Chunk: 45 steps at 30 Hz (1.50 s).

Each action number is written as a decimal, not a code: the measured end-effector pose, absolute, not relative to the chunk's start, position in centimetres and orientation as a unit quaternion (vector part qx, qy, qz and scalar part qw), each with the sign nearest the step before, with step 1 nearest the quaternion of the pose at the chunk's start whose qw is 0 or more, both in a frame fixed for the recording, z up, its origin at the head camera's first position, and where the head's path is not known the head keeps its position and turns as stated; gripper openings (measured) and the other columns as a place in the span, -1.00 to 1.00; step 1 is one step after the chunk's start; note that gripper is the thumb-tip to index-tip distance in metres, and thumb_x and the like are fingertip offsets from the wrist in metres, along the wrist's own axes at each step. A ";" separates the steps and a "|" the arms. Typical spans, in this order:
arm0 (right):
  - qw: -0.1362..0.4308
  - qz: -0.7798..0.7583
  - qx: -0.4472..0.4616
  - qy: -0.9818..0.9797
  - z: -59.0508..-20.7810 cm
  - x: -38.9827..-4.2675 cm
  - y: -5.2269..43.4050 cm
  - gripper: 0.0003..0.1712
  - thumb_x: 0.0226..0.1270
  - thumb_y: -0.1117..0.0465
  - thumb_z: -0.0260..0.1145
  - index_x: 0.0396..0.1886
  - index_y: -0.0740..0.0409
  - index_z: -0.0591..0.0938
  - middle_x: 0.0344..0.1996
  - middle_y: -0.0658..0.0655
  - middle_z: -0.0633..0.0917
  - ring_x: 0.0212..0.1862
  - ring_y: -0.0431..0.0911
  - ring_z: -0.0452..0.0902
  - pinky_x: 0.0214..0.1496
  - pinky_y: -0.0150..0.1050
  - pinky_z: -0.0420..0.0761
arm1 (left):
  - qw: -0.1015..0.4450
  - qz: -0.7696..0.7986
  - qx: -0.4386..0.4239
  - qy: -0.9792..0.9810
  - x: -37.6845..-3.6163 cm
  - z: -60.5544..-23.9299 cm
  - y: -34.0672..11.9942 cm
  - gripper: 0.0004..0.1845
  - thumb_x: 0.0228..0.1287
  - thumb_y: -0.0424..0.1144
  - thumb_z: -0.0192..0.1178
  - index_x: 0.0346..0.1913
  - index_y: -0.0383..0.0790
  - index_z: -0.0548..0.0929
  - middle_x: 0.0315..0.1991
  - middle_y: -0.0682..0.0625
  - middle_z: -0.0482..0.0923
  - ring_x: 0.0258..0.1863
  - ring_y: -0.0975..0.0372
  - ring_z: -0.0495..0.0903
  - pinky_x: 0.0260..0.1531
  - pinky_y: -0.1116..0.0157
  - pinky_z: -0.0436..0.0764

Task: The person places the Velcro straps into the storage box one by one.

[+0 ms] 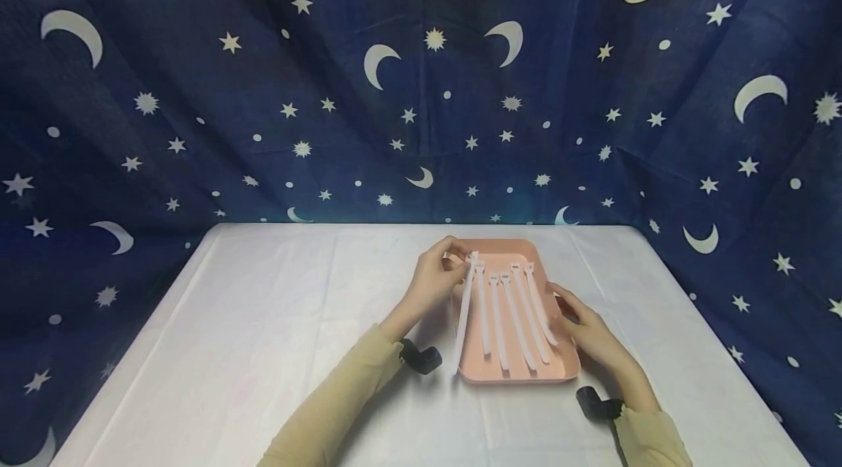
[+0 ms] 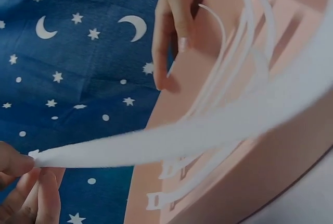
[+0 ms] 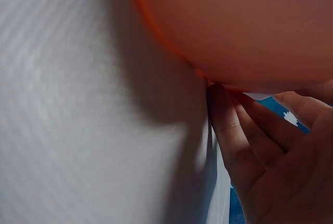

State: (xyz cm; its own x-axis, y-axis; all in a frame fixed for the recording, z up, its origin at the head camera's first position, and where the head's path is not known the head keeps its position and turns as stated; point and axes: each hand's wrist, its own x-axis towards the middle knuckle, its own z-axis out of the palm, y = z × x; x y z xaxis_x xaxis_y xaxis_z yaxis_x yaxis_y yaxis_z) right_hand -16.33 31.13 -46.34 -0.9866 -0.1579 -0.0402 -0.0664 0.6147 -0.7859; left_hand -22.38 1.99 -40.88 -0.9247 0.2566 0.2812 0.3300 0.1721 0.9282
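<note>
My left hand point(image 1: 435, 275) pinches a white cable strap point(image 1: 464, 321) by its slotted head between thumb and fingers. The strap hangs over the tray's left side, its tail pointing toward the front; in the left wrist view it crosses close to the camera. Several more white straps point(image 1: 498, 324) lie side by side in the pink tray point(image 1: 487, 378), slotted heads toward the back. At the tray's right side, my right hand point(image 1: 585, 324) grips the rim. The right wrist view shows its fingers point(image 3: 226, 130) against the tray's outer underside.
A white-covered table point(image 1: 276, 291) carries the tray right of its middle. Behind and beside it hangs a dark blue cloth point(image 1: 421, 116) with moons and stars. Black camera mounts sit on the left wrist point(image 1: 421, 357) and the right wrist point(image 1: 597, 405).
</note>
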 end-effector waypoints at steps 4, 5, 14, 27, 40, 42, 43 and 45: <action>0.048 -0.432 -0.066 0.898 -46.4 -16.3 31.1 -0.30 0.44 0.17 0.12 0.50 0.08 0.12 0.35 0.49 0.31 0.38 0.38 0.20 0.37 0.22 0.24 | 0.040 -0.586 -0.196 -0.786 -23.0 -41.0 2.2 -0.76 0.15 -0.50 0.20 -0.09 -0.28 0.61 -0.23 -0.19 0.62 -0.43 0.20 0.63 -0.43 0.43 0.62; 0.048 -0.432 -0.066 0.898 -46.4 -16.3 31.0 -0.30 0.44 0.17 0.12 0.50 0.08 0.12 0.35 0.49 0.31 0.38 0.38 0.20 0.37 0.22 0.23 | 0.043 -0.581 -0.196 -0.789 -23.1 -41.0 2.3 -0.75 0.14 -0.50 0.21 -0.10 -0.28 0.61 -0.24 -0.18 0.62 -0.40 0.19 0.62 -0.40 0.46 0.60; 0.054 -0.441 -0.060 0.894 -46.4 -16.3 31.0 -0.28 0.44 0.14 0.13 0.51 0.08 0.11 0.36 0.48 0.29 0.40 0.38 0.17 0.37 0.25 0.22 | 0.070 -0.577 -0.177 -0.794 -24.0 -41.3 2.7 -0.77 0.12 -0.52 0.19 -0.14 -0.27 0.64 -0.27 -0.17 0.64 -0.30 0.17 0.58 -0.31 0.50 0.54; 0.056 -0.445 -0.062 0.892 -46.3 -16.4 31.0 -0.28 0.43 0.14 0.13 0.51 0.07 0.11 0.37 0.48 0.28 0.40 0.38 0.17 0.38 0.22 0.23 | 0.087 -0.586 -0.174 -0.787 -24.5 -41.1 3.2 -0.77 0.11 -0.53 0.17 -0.15 -0.30 0.62 -0.27 -0.19 0.64 -0.31 0.18 0.57 -0.27 0.48 0.56; 0.048 -0.446 -0.064 0.891 -46.3 -16.6 31.0 -0.30 0.44 0.16 0.12 0.50 0.11 0.12 0.37 0.50 0.26 0.40 0.41 0.15 0.38 0.27 0.20 | 0.053 -0.591 -0.147 -0.792 -25.1 -42.6 2.9 -0.78 0.13 -0.51 0.20 -0.13 -0.33 0.61 -0.28 -0.22 0.60 -0.39 0.26 0.52 -0.38 0.52 0.51; 0.049 -0.446 -0.064 0.891 -46.3 -16.5 31.0 -0.30 0.44 0.16 0.12 0.50 0.11 0.12 0.37 0.50 0.26 0.40 0.41 0.14 0.38 0.27 0.20 | 0.047 -0.591 -0.146 -0.792 -25.1 -43.0 2.9 -0.78 0.13 -0.51 0.20 -0.13 -0.34 0.60 -0.28 -0.22 0.60 -0.40 0.27 0.51 -0.40 0.53 0.50; 0.050 -0.446 -0.063 0.891 -46.3 -16.5 31.0 -0.30 0.44 0.16 0.12 0.50 0.11 0.12 0.37 0.50 0.26 0.40 0.40 0.15 0.38 0.27 0.20 | 0.045 -0.590 -0.146 -0.792 -25.2 -43.1 2.9 -0.78 0.13 -0.51 0.20 -0.12 -0.33 0.60 -0.28 -0.22 0.60 -0.41 0.27 0.51 -0.41 0.53 0.50; 0.052 -0.445 -0.061 0.892 -46.3 -16.5 31.1 -0.29 0.44 0.15 0.12 0.50 0.09 0.12 0.37 0.49 0.27 0.40 0.40 0.15 0.38 0.27 0.21 | 0.040 -0.592 -0.145 -0.792 -25.2 -43.3 2.9 -0.77 0.14 -0.51 0.20 -0.11 -0.33 0.59 -0.28 -0.21 0.59 -0.42 0.28 0.50 -0.43 0.53 0.51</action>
State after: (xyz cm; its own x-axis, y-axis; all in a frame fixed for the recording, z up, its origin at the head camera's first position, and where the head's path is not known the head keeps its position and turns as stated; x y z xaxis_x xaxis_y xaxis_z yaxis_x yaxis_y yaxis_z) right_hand -16.48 31.05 -46.30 -0.9871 -0.1554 -0.0374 -0.0636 0.5968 -0.7999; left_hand -25.19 2.85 -43.33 -0.9546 0.1821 0.2359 0.2778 0.2573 0.9255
